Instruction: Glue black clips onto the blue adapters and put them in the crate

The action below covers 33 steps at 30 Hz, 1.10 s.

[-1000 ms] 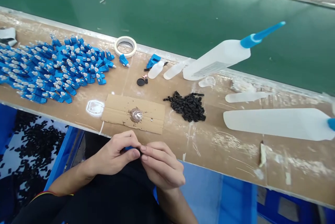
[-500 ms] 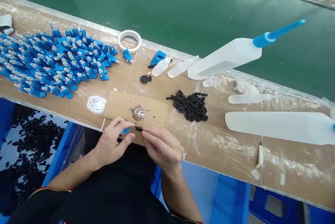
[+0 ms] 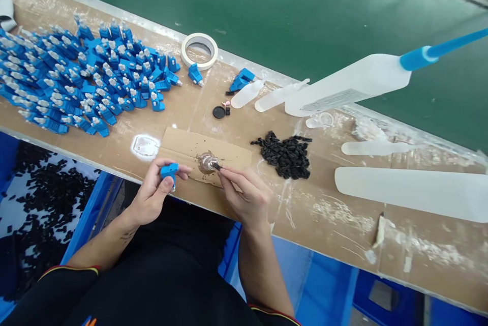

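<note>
Head view: hands have split apart since half a second ago. Left hand (image 3: pixel 152 195) now holds the blue connector housing (image 3: pixel 169 170), fingers pinched shut on it, over the bench edge. Right hand (image 3: pixel 246 197) has moved forward, fingertips gripping a small black clip (image 3: pixel 216 166), its tip dipped into what is probably a glue blob (image 3: pixel 207 162) on the cardboard pad (image 3: pixel 236 155).

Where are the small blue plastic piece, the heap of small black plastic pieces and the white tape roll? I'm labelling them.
small blue plastic piece (image 3: pixel 169 170), head view, top face.
heap of small black plastic pieces (image 3: pixel 285 154), head view, middle.
white tape roll (image 3: pixel 188 55), head view, left rim.
</note>
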Each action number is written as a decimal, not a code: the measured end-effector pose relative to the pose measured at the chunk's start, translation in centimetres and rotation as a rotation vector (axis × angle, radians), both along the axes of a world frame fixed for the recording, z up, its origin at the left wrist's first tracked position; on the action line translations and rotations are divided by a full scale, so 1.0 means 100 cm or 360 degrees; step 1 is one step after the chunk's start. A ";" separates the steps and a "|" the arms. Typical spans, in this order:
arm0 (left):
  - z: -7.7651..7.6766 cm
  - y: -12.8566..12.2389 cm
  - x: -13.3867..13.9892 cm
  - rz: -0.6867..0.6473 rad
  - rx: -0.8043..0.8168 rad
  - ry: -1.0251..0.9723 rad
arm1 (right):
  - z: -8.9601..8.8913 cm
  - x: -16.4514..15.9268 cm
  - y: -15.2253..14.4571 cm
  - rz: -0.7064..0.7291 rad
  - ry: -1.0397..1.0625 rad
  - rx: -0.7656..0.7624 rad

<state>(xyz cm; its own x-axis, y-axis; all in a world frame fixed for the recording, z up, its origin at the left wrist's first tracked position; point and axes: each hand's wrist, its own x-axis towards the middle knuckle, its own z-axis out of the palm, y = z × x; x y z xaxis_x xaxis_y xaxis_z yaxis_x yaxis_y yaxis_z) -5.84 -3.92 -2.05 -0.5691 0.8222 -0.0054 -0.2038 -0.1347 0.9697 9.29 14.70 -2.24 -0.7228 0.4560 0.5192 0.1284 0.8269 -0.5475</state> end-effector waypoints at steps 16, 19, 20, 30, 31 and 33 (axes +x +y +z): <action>0.006 0.012 0.003 -0.0010 0.0042 -0.0252 | 0.002 0.003 0.000 -0.0309 0.0391 -0.1260; 0.008 0.016 0.007 -0.0011 0.0053 -0.0214 | 0.002 0.004 0.003 -0.0320 0.0488 -0.1592; 0.008 0.017 0.008 -0.0010 0.0061 -0.0200 | 0.002 0.003 0.004 -0.0307 0.0512 -0.1672; 0.005 0.019 0.012 -0.0062 0.0010 -0.0101 | 0.004 0.001 -0.001 -0.0212 0.0516 -0.1899; 0.005 0.018 0.011 -0.0070 0.0038 -0.0056 | 0.005 0.001 -0.002 -0.0207 0.0517 -0.1900; 0.005 0.018 0.011 -0.0101 0.0060 0.0044 | 0.008 0.000 -0.005 -0.0177 0.0499 -0.1881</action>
